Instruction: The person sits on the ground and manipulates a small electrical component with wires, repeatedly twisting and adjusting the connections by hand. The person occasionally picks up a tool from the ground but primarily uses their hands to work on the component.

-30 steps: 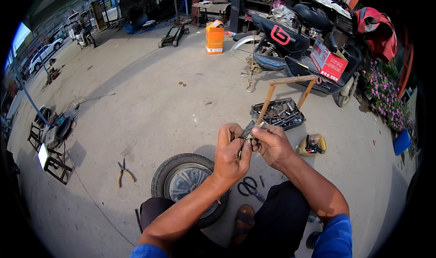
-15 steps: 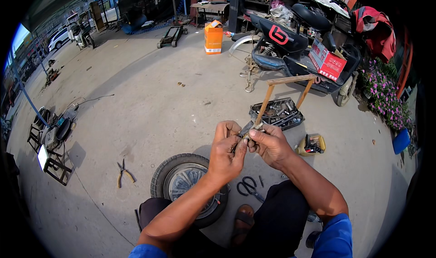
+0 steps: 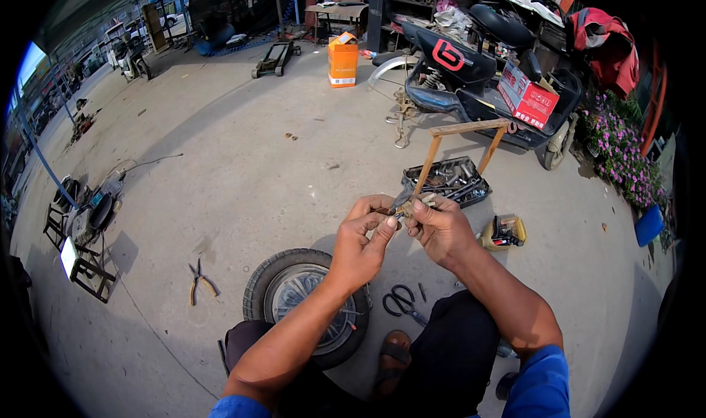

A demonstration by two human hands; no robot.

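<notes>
My left hand (image 3: 359, 243) and my right hand (image 3: 445, 234) meet above the ground, fingertips closed on a small dirty metal part (image 3: 405, 210). It is brownish and irregular; the fingers cover much of it, and its exact kind cannot be made out. A dark flat piece sticks up beside it, at the left fingers. Below my left forearm lies a wheel (image 3: 259, 285) with a black tyre and a grey hub. Black-handled scissors (image 3: 396, 305) rest on the ground between the wheel and my right knee.
An open toolbox (image 3: 483, 195) with a wooden handle frame stands beyond my hands, a cut yellow container (image 3: 521, 229) to its right. Pliers (image 3: 197, 280) lie at left, near a small stool (image 3: 92, 274). Farther off are an orange box (image 3: 343, 63), a floor jack (image 3: 276, 59) and a scooter (image 3: 471, 105).
My left thumb and fingers have shifted and opened out a little around the small part, showing more of it. Both hands stay in nearly the same place.
</notes>
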